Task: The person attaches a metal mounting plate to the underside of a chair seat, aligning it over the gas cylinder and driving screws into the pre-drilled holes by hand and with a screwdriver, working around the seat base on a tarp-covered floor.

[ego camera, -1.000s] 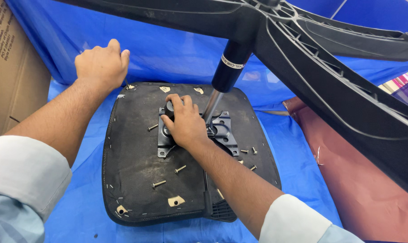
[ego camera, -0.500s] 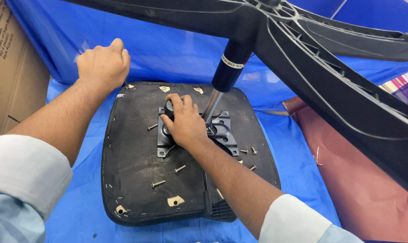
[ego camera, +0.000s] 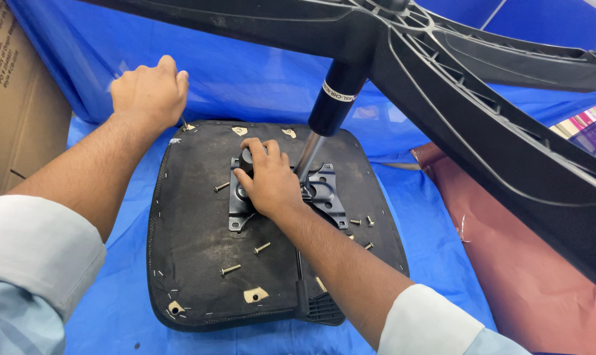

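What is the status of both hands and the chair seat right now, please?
Left hand fisted at the seat's far edge. Right hand on the metal plate, covering a black knob. Seat underside up, loose bolts scattered. Star base overhead.

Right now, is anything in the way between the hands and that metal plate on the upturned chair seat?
Nothing visible. The right hand already rests on the metal plate, beside the gas cylinder. The left hand grips the seat's far edge; loose bolts lie aside.
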